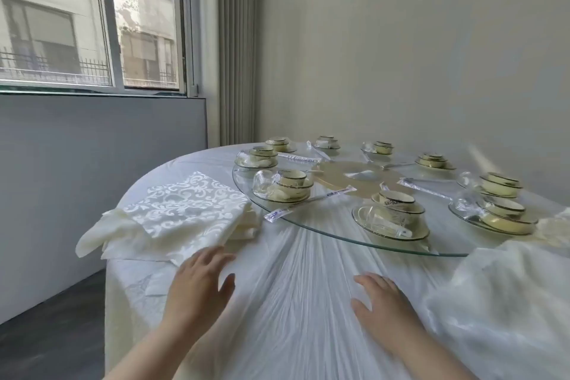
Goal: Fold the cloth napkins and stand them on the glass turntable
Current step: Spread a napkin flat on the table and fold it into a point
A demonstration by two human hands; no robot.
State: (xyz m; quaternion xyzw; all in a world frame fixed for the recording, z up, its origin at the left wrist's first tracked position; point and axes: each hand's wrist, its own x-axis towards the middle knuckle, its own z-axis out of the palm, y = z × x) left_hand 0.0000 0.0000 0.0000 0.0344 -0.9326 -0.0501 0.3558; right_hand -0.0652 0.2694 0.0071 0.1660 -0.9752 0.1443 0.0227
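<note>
Since nothing is folded yet, napkin stack [185, 210]: cream damask cloth squares on white tablecloth [293, 287], left of round glass turntable [324, 220].
Left hand [200, 281]: fingers spread, empty, beside stack's near corner; nearer.
Right hand [385, 308]: flat, empty, well apart.

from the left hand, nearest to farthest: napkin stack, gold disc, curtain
1. napkin stack, just ahead of the left hand, on the left
2. gold disc, centre of the turntable, ahead and right
3. curtain, far corner
</note>
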